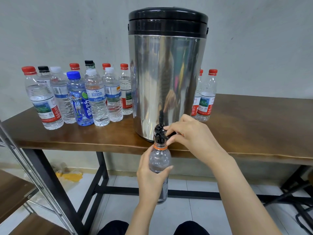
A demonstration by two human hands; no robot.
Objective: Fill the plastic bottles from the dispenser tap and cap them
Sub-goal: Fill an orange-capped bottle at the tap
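Left on the table (254, 119), capped bottles (96, 99) held clear water. Our left hand (152, 177) gripped the uncapped bottle (160, 160) upright, mouth up beneath the dispenser tap (158, 132); its fill level we could not tell. Our right hand (191, 134) pinched the tap's lever.

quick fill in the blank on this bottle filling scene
The left hand grips a clear plastic bottle with an ____ neck ring.
The right hand pinches the black tap of the shiny steel dispenser, whose lid is ____.
Among the capped bottles on the brown wooden table, only one cap is ____.
Missing: orange, black, blue.
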